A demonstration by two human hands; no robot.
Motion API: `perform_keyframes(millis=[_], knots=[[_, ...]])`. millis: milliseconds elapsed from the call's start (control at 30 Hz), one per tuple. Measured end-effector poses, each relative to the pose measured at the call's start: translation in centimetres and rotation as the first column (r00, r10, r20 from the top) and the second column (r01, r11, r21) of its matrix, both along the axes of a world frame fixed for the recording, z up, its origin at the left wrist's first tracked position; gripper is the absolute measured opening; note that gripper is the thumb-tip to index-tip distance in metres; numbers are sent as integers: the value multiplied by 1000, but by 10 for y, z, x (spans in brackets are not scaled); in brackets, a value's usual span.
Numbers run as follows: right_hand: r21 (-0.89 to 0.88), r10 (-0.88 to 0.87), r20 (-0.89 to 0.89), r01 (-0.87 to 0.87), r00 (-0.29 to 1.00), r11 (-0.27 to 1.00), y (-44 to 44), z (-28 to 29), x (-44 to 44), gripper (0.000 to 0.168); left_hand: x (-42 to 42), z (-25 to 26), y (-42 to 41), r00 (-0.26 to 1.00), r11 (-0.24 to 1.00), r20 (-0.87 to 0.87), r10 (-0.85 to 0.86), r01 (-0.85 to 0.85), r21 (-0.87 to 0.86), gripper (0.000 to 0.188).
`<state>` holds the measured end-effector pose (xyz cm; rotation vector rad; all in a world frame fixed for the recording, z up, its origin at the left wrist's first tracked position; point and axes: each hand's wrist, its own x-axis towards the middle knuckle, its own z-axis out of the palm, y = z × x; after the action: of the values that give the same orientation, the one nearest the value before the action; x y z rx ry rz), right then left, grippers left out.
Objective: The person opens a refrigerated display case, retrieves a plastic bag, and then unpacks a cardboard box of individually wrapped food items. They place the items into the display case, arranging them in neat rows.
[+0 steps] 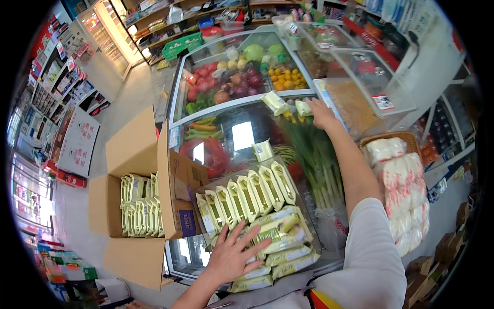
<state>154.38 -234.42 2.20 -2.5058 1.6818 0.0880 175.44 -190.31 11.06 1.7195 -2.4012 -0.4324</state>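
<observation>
My left hand (240, 253) lies with its fingers spread over pale green food packets (285, 235) stacked flat in a clear plastic tray (305, 197). Behind them, a row of the same packets (247, 197) stands on edge. Far forward, my right hand (322, 112) has its fingertips at the end of one loose packet (303, 108) on the glass lid; whether they grip it is hidden. Another loose packet (274, 103) lies to its left. A third packet (263, 150) sits just beyond the tray. To the left, an opened cardboard box (185, 177) holds many more packets (141, 204).
Under the tray is a glass-topped display cooler (231, 110) with vegetables and fruit. Scallions (316, 162) show below my right arm. Clear lidded bins (351, 104) and a wicker basket (413, 143) of plastic-wrapped bundles (403, 185) stand right. A white carton (79, 143) stands left.
</observation>
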Motion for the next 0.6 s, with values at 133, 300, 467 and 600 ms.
perform_keyframes(millis=[133, 300, 467, 600], knots=[[-44, -16, -63, 14, 998, 999, -37, -62, 12, 83, 3, -8, 0, 997, 999, -83, -9, 13, 42, 61], [9, -47, -96, 48, 994, 999, -19, -57, 4, 64, 4, -15, -1, 997, 999, -75, -13, 15, 32, 62], [155, 19, -116, -1, 993, 988, 94, -23, 3, 56, 0, -12, 1, 999, 999, -42, 7, -9, -54, 62], [98, -26, 167, 9, 986, 995, 155, 6, -61, 68, 3, -5, 2, 991, 994, -131, 1, -15, -106, 62]])
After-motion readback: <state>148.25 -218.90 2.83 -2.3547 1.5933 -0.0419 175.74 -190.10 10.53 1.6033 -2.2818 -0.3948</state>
